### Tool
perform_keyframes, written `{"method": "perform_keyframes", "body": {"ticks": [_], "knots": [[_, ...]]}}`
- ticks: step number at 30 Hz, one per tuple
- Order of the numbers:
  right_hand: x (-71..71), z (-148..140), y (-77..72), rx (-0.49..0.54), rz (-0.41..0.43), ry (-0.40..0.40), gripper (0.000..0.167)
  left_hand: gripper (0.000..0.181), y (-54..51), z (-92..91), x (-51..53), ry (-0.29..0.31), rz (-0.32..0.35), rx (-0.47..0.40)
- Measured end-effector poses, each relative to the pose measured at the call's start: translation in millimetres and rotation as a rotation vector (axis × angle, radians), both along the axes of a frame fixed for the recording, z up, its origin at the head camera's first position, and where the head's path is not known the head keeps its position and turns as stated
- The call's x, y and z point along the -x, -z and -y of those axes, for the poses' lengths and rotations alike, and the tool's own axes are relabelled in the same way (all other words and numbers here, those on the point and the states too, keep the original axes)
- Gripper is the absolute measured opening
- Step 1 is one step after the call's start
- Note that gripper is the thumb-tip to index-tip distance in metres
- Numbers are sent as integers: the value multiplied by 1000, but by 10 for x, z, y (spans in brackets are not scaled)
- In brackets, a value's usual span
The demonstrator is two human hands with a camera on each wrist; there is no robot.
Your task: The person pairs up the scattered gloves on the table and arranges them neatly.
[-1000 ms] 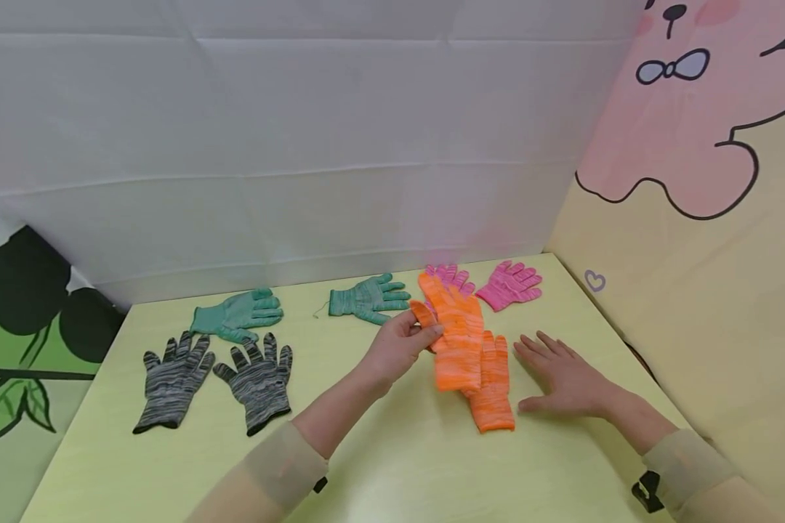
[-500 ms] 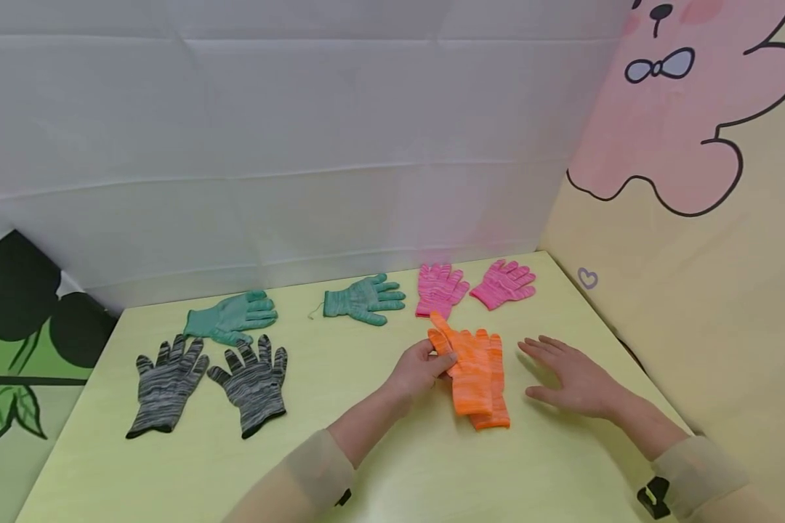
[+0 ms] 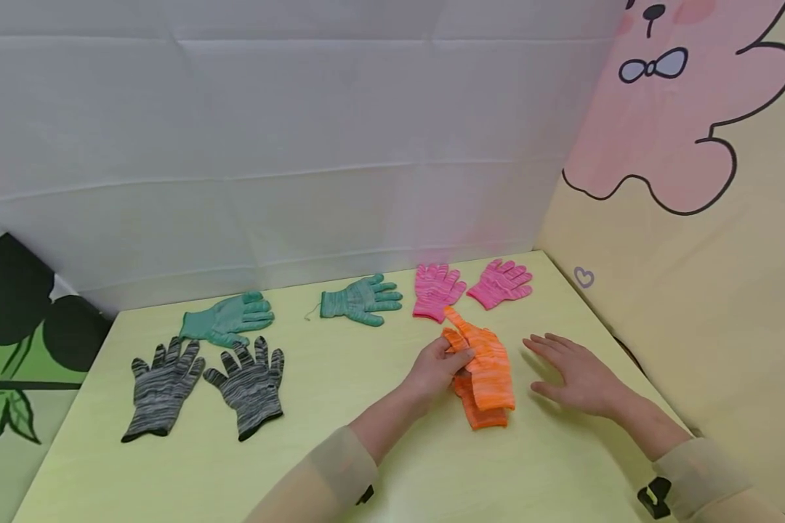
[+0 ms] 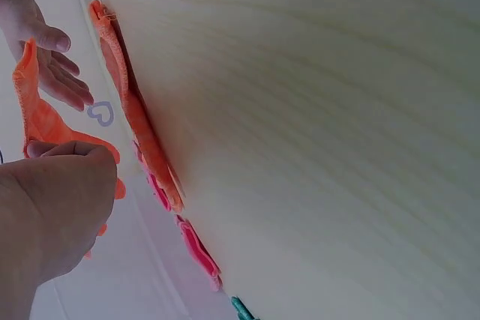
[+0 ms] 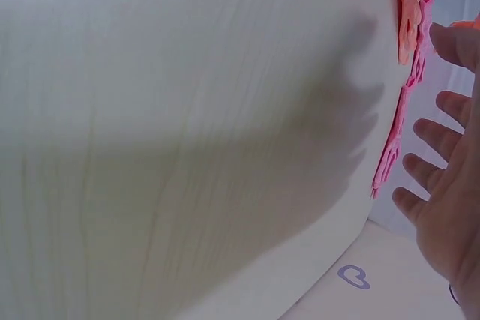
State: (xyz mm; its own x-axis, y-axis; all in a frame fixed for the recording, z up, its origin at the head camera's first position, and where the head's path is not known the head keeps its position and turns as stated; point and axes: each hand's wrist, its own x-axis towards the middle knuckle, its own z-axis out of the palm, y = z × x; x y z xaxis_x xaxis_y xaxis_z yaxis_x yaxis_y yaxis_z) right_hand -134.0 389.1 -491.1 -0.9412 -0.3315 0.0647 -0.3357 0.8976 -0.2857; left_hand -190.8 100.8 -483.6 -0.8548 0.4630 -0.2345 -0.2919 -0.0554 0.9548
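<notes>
An orange glove (image 3: 492, 367) is pinched at its thumb side by my left hand (image 3: 435, 370), raised above a second orange glove (image 3: 484, 415) that lies on the table. In the left wrist view, the left hand (image 4: 60, 207) grips the raised glove (image 4: 46, 121), with a gap between it and the lower orange glove (image 4: 135, 114). My right hand (image 3: 578, 378) hovers to the right of both, fingers spread and holding nothing. In the right wrist view this hand (image 5: 450, 162) hangs over the table, casting a shadow.
Two pink gloves (image 3: 437, 290) lie at the back right of the table (image 3: 366, 465). Two green gloves (image 3: 361, 299) lie along the back edge. Two grey-black gloves (image 3: 251, 388) lie at the left. A white cloth wall (image 3: 268, 145) stands behind.
My left hand has lowered the orange glove from over the pink gloves and moved it right, above the other orange glove. The right hand has barely moved.
</notes>
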Motion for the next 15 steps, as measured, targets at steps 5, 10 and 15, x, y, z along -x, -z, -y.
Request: {"method": "perform_keyframes", "body": {"ticks": [5, 10, 15], "knots": [[-10, -21, 18, 1, 3, 9, 75, 23, 88, -80, 38, -13, 50, 16], [-22, -15, 18, -9, 18, 6, 74, 21, 150, -106, 64, -27, 76, 105], [-30, -23, 33, -15, 16, 9, 74, 21, 157, -68, 69, -15, 68, 178]]}}
